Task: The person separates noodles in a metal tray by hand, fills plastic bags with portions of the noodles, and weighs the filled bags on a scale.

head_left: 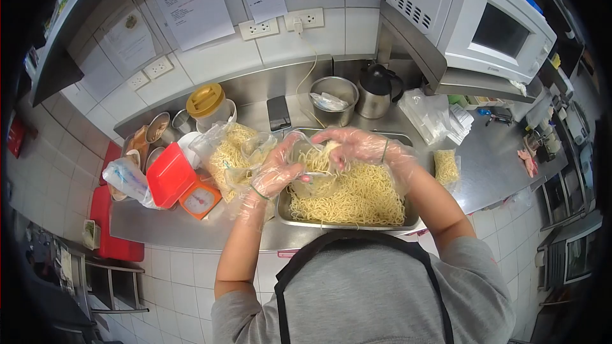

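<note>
Both of my hands wear clear plastic gloves with a band at the wrist. My left hand [279,169] is closed on the side of a clear plastic bag [317,181] that has some noodles inside. At the bag's mouth, the curled fingers of my right hand [357,144] grip a small bunch of noodles [330,150]. Below them, a heap of loose yellow noodles [363,200] fills much of a metal tray [344,225]. Several filled bags of noodles [233,159] are piled left of my left hand.
An orange scale [199,200] stands at the left, near a red plastic container [171,175]. Behind the tray are a phone [278,113], a metal bowl [333,114] and a thermal jug [376,97]. A bag of noodles [447,167] lies right. A microwave [494,28] sits above.
</note>
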### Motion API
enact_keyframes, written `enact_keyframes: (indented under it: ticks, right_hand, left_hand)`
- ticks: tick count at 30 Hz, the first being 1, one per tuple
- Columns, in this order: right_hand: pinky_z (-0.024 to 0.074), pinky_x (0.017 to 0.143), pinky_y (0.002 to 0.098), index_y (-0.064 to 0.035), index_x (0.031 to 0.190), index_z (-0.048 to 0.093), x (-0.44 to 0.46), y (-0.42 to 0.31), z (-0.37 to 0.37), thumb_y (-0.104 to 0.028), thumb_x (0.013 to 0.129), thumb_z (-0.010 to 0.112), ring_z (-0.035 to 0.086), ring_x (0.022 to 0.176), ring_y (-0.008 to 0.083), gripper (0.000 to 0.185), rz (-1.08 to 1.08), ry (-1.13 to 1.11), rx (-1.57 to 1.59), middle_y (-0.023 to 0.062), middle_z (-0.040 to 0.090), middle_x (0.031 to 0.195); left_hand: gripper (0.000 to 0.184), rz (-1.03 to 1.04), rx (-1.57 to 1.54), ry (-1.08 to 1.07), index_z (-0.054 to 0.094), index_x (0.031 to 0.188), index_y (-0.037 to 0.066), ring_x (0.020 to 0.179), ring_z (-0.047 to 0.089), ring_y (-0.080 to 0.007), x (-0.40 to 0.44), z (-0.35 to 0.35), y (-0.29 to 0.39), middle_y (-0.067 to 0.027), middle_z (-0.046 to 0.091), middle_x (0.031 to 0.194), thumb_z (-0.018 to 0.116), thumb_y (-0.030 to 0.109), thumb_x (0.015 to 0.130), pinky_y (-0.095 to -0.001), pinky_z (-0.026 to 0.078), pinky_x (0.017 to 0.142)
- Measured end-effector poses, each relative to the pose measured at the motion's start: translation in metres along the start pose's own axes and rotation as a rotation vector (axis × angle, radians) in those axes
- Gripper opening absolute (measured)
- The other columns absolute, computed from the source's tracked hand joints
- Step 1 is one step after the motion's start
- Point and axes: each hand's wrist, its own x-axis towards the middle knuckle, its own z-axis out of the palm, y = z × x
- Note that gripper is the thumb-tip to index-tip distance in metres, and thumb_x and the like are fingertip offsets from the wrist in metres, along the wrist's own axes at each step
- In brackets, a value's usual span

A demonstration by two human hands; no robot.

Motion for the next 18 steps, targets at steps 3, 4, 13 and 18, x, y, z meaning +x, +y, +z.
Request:
enact_keyframes:
  ticks: [3, 4, 13, 18]
  right_hand:
    - [0.0447, 0.069, 0.0246, -0.0085, 0.119, 0.06, 0.006, 0.004, 0.004, -0.018, 0.091, 0.061, 0.052, 0.073, 0.0079, 0.029, -0.035, 0.096, -0.015, -0.0011, 0.055, 0.078]
    - [0.0437, 0.067, 0.0248, -0.0085, 0.108, 0.061, 0.01, 0.007, 0.008, -0.019, 0.09, 0.063, 0.049, 0.071, 0.0076, 0.021, -0.14, 0.162, -0.066, -0.0012, 0.055, 0.076]
    - [0.032, 0.051, 0.027, -0.0083, 0.059, 0.039, 0.028, 0.015, 0.032, -0.008, 0.08, 0.069, 0.031, 0.06, 0.0066, 0.036, -0.478, 0.622, -0.332, -0.006, 0.038, 0.061]
    - [0.0315, 0.048, 0.0294, -0.0075, 0.058, 0.037, 0.024, 0.004, 0.021, -0.001, 0.074, 0.06, 0.031, 0.055, 0.0077, 0.029, -0.597, 0.825, -0.34, -0.0032, 0.038, 0.057]
  left_hand:
    - [0.079, -0.03, 0.149, 0.022, 0.034, 0.141, -0.007, 0.085, 0.063, -0.0127, -0.001, 0.015, 0.008, -0.0119, 0.056, 0.125, 0.076, 0.015, 0.078, -0.0272, 0.055, 0.07]
    - [0.075, -0.04, 0.219, 0.036, 0.036, 0.139, -0.007, 0.085, 0.063, -0.0125, 0.001, 0.024, 0.01, -0.0115, 0.058, 0.122, 0.076, 0.016, 0.079, -0.0271, 0.055, 0.068]
    - [0.022, 0.019, 0.906, 0.04, 0.057, 0.104, -0.006, 0.061, 0.067, -0.0268, 0.012, 0.046, 0.004, -0.0188, 0.062, 0.091, 0.048, 0.012, 0.094, -0.0368, 0.055, 0.058]
    - [0.024, 0.046, 0.956, 0.099, 0.057, 0.105, -0.006, 0.077, 0.065, -0.04, 0.009, 0.042, 0.0, -0.0261, 0.062, 0.097, 0.047, 0.011, 0.092, -0.0446, 0.054, 0.074]
